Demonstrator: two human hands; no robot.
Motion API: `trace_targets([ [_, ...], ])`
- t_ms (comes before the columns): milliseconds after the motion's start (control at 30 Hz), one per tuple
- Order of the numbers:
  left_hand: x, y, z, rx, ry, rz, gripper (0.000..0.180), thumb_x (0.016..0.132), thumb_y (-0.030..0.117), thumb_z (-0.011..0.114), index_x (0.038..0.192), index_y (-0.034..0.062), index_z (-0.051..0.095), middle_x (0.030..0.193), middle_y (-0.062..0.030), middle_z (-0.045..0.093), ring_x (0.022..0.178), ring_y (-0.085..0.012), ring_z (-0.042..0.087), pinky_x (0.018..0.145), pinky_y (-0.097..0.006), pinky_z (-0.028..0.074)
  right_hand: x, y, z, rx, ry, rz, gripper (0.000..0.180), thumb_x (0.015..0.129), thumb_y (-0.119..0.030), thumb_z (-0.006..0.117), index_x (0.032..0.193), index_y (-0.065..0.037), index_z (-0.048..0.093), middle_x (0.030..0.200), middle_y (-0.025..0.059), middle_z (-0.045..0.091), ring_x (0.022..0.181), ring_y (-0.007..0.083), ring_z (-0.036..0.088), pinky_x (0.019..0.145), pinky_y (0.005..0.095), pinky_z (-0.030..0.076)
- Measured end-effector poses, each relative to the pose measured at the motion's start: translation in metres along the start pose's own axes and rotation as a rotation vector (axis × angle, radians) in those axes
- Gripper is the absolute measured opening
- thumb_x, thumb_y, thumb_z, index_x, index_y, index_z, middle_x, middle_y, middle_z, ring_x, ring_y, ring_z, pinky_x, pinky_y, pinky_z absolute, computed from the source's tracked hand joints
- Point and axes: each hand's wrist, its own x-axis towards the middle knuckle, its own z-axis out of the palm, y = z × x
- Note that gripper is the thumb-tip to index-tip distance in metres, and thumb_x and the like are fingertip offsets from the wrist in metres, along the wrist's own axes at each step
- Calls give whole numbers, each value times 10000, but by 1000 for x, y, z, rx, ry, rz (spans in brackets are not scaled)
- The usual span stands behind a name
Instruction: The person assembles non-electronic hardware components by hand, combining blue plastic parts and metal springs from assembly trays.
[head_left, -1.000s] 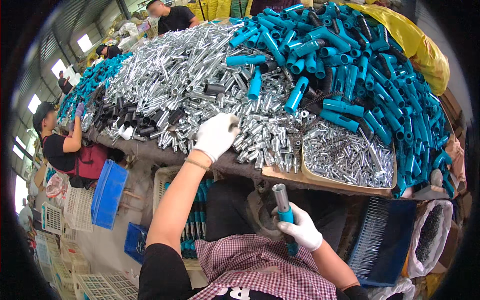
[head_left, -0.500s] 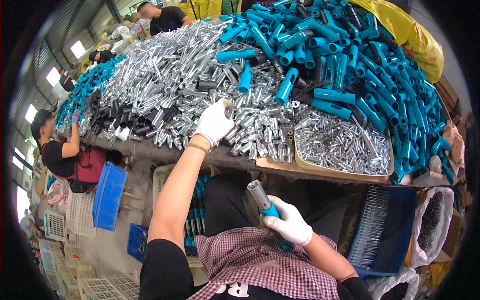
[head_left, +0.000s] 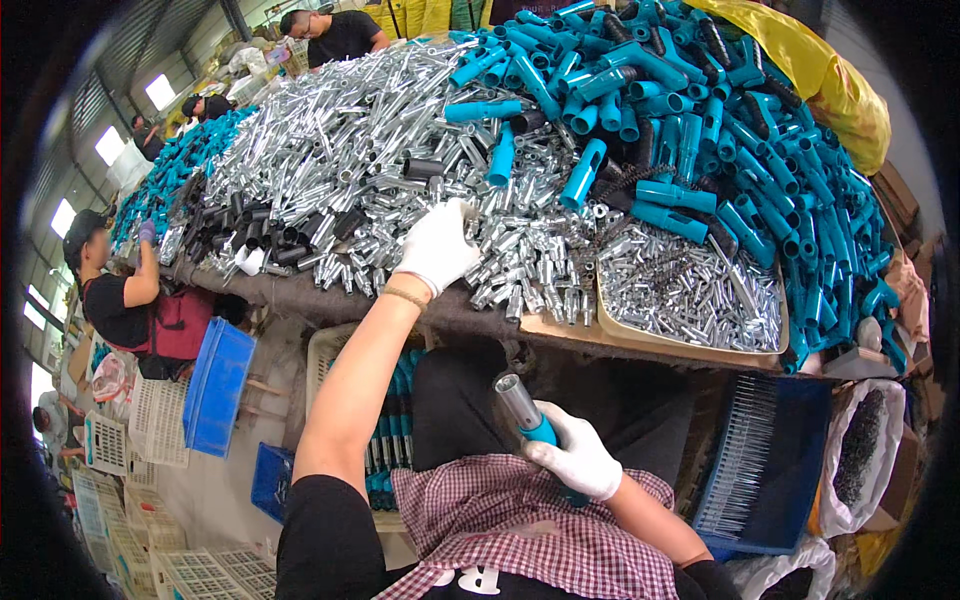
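Note:
In my gloved right hand [head_left: 580, 458], close to my lap, is a teal tubular handle [head_left: 541, 432] with a silver metal sleeve [head_left: 515, 400] at its upper end. It stands tilted, and the fingers wrap round the teal part. My gloved left hand [head_left: 438, 248] reaches to the front of a heap of short silver metal fittings [head_left: 520, 265]. Its fingers are curled down at the pieces, and whatever lies between them is hidden. Longer silver tubes [head_left: 330, 125] are piled beyond it, with black sleeves [head_left: 265, 232] to its left.
Teal tubular parts [head_left: 690, 140] are heaped at the right. A shallow tray [head_left: 692, 345] holds small metal pins. Below the table are a blue bin [head_left: 780, 480] of thin rods, a white sack [head_left: 880, 440] and a blue crate [head_left: 215, 390]. A co-worker [head_left: 120, 290] sits at the left.
My left hand stays at the fittings, its fingers turned further down into them. The right hand keeps hold of the teal handle, nearly still. The view has shifted slightly.

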Motion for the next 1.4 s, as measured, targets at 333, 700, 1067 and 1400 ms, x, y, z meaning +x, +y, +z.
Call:
trace_targets([
  [333, -97, 24, -39, -1005, 24, -188, 482, 828, 376, 738, 1062, -30, 624, 902, -101, 678, 704, -138, 616, 665, -268, 506, -1, -11, -15, -60, 143, -67, 691, 896, -467, 653, 1408, -47, 458, 1069, 124, 670, 896, 214, 673, 812, 323, 524],
  [700, -215, 79, -47, -1026, -64, -411, 570, 815, 497, 752, 980, -12, 558, 651, 6, 528, 472, -45, 448, 426, -195, 349, -14, -34, 1, -770, 182, -222, 611, 703, -187, 789, 1273, -98, 587, 813, 120, 600, 710, 318, 630, 629, 393, 505],
  [1067, -222, 80, -52, -1026, -151, -285, 507, 814, 392, 785, 1004, -26, 570, 727, -36, 588, 574, -65, 537, 516, -202, 437, -29, -39, -5, -841, 141, -259, 598, 726, -256, 774, 1276, -136, 573, 777, 96, 583, 695, 281, 639, 597, 388, 497],
  [1400, -208, 76, -73, -750, -230, 363, 211, 807, 127, 733, 967, 11, 659, 864, -135, 647, 719, -288, 647, 628, -329, 517, -29, -34, -18, -498, -92, -196, 501, 867, -453, 647, 1219, -99, 612, 923, 180, 676, 861, 360, 675, 746, 412, 533],
])
